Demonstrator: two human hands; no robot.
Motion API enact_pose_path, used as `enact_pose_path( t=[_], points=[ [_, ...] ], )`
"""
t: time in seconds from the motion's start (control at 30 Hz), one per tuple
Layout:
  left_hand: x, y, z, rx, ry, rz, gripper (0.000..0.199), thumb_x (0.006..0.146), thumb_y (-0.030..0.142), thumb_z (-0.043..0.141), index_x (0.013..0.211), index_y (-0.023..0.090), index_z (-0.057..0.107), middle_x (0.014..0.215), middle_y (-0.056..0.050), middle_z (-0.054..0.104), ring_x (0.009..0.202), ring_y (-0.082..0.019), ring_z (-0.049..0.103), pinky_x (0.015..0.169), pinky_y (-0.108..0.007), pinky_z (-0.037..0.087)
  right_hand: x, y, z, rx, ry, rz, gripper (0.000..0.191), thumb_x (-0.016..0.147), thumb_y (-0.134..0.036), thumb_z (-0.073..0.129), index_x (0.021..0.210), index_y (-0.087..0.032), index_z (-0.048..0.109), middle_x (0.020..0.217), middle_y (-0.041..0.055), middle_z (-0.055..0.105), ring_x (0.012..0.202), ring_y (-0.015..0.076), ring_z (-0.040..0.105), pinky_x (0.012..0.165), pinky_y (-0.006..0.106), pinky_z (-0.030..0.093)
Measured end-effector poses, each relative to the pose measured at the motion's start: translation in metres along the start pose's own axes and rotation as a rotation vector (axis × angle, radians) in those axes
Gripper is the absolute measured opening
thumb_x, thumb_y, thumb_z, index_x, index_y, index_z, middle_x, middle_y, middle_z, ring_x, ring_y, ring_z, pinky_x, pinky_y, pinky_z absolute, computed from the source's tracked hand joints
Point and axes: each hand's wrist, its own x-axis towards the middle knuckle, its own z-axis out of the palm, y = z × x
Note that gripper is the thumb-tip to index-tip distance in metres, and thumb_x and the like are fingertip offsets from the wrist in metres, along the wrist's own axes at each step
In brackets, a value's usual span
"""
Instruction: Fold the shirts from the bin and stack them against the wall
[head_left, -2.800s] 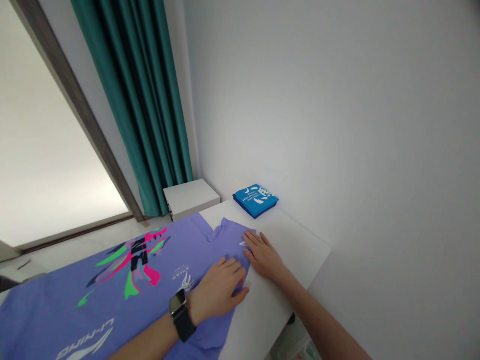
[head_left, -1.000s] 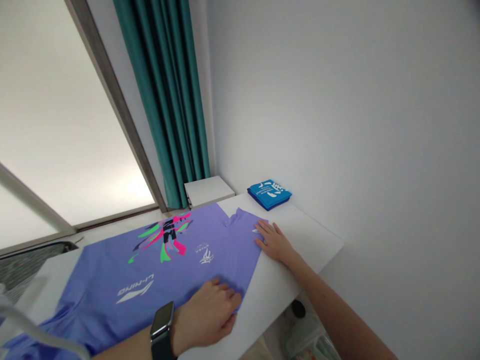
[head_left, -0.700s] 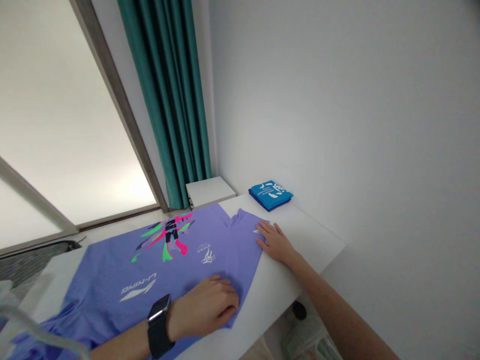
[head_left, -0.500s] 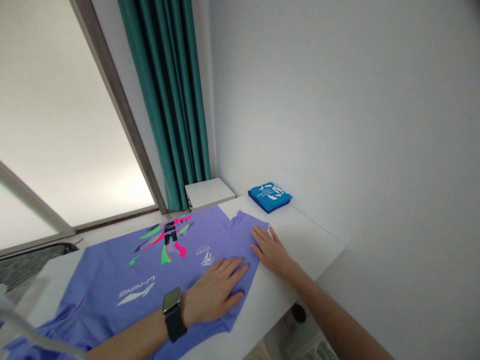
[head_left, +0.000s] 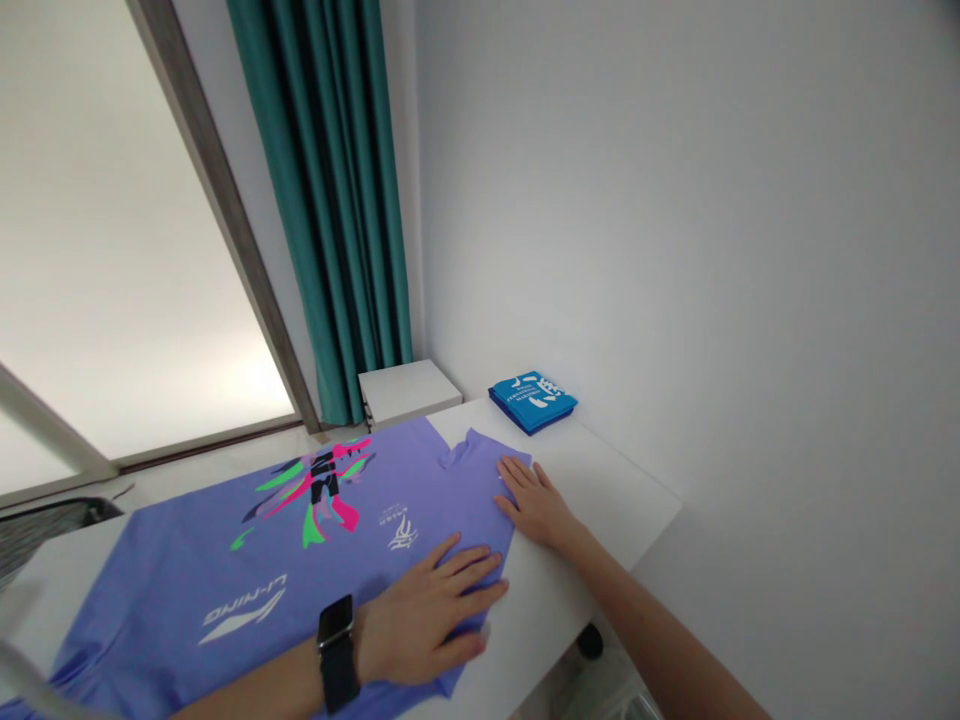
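Left hand shifted nearer the shirt's side edge, fingers fanned wider. Lilac LI-NING T-shirt lies flat on white tabletop, long axis running from lower left to collar at far end; wordmark reads upside down. Both hands spread flat on fabric, right hand on edge below collar. Folded blue cloth lies beyond, apart.

Two hands, one lavender T-shirt, one folded blue cloth, one wristwatch.

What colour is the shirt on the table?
The T-shirt is lavender purple with a pink, green and black print; the head view shows it best.
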Motion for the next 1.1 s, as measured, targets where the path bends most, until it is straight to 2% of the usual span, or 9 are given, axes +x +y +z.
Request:
enact_pose_path(
  t=[0.1, 0.23, 0.37, 0.47, 0.57, 0.73, 0.83, 0.97, 1.1],
  points=[
    [0.015, -0.022, -0.005, 0.042, 0.052, -0.103, 0.056, 0.099, 0.038, 0.039, 0.151, 0.025, 0.024, 0.154, -0.007, 0.035, 0.142, -0.021, 0.030, 0.118, -0.046, 0.019, -0.001, -0.001, 0.002, -0.005, 0.001, 0.001, 0.060, 0.098, -0.047, 0.030, 0.150, -0.018, 0.030, 0.156, 0.0079, 0.027, 0.145, 0.0212, 0.021, 0.118, 0.049, 0.012],
    [0.039, -0.065, -0.006, 0.149, 0.144, -0.232, 0.049, 0.099, 0.038, 0.039, 0.144, 0.020, 0.039, 0.150, -0.012, 0.041, 0.138, -0.024, 0.037, 0.114, -0.047, 0.027, -0.001, -0.001, 0.004, -0.018, 0.008, -0.003, 0.060, 0.098, -0.048, 0.029, 0.151, -0.019, 0.029, 0.156, 0.0073, 0.027, 0.145, 0.0209, 0.021, 0.118, 0.048, 0.011],
    [0.050, -0.104, -0.015, 0.196, 0.287, -0.303, 0.032, 0.097, 0.030, 0.043, 0.123, 0.021, 0.060, 0.125, -0.008, 0.063, 0.117, -0.023, 0.055, 0.103, -0.043, 0.038, -0.002, -0.002, 0.002, -0.024, 0.011, 0.005, 0.060, 0.098, -0.048, 0.028, 0.151, -0.020, 0.028, 0.157, 0.0063, 0.026, 0.145, 0.0205, 0.021, 0.118, 0.047, 0.011],
    [0.053, -0.129, -0.025, 0.161, 0.387, -0.401, 0.026, 0.094, 0.026, 0.045, 0.111, 0.020, 0.064, 0.110, -0.008, 0.068, 0.104, -0.024, 0.059, 0.093, -0.040, 0.043, -0.002, -0.004, -0.001, -0.013, 0.007, 0.007, 0.059, 0.098, -0.048, 0.029, 0.151, -0.022, 0.027, 0.157, 0.0052, 0.026, 0.145, 0.0202, 0.021, 0.118, 0.047, 0.010],
    [0.058, -0.150, -0.026, 0.083, 0.436, -0.440, 0.025, 0.092, 0.025, 0.047, 0.110, 0.019, 0.064, 0.105, -0.008, 0.069, 0.101, -0.023, 0.060, 0.091, -0.037, 0.044, -0.002, -0.006, -0.004, 0.005, -0.014, 0.019, 0.058, 0.098, -0.047, 0.030, 0.150, -0.023, 0.030, 0.157, 0.0049, 0.027, 0.145, 0.0204, 0.021, 0.118, 0.047, 0.010],
    [0.065, -0.166, -0.009, -0.055, 0.594, -0.509, 0.031, 0.094, 0.026, 0.044, 0.120, 0.017, 0.057, 0.097, -0.006, 0.069, 0.094, -0.021, 0.062, 0.089, -0.036, 0.046, -0.002, -0.003, -0.002, 0.062, 0.009, 0.019, 0.055, 0.098, -0.046, 0.033, 0.148, -0.023, 0.035, 0.155, 0.0052, 0.031, 0.143, 0.0209, 0.025, 0.118, 0.047, 0.011],
    [0.065, -0.170, 0.000, -0.099, 0.620, -0.504, 0.030, 0.094, 0.028, 0.045, 0.118, 0.018, 0.058, 0.097, -0.006, 0.069, 0.095, -0.021, 0.062, 0.089, -0.037, 0.045, 0.007, 0.000, -0.003, 0.115, 0.085, 0.039, 0.045, 0.099, -0.039, 0.034, 0.139, -0.024, 0.048, 0.147, 0.0067, 0.046, 0.136, 0.0207, 0.037, 0.115, 0.043, 0.020],
    [0.064, -0.173, 0.004, -0.113, 0.593, -0.466, 0.027, 0.093, 0.028, 0.047, 0.114, 0.019, 0.062, 0.104, -0.007, 0.069, 0.100, -0.022, 0.061, 0.092, -0.038, 0.044, 0.044, -0.004, -0.013, 0.118, 0.194, 0.052, 0.032, 0.096, -0.025, 0.040, 0.121, -0.021, 0.061, 0.124, 0.0080, 0.062, 0.119, 0.0201, 0.050, 0.104, 0.035, 0.031],
    [0.063, -0.172, 0.002, -0.104, 0.574, -0.463, 0.025, 0.093, 0.029, 0.050, 0.113, 0.020, 0.063, 0.104, -0.006, 0.068, 0.100, -0.022, 0.060, 0.091, -0.037, 0.043, 0.094, -0.014, -0.017, 0.008, 0.263, 0.159, 0.024, 0.096, -0.023, 0.042, 0.102, -0.021, 0.065, 0.105, 0.0076, 0.066, 0.105, 0.0213, 0.054, 0.091, 0.034, 0.034]
  ],
)
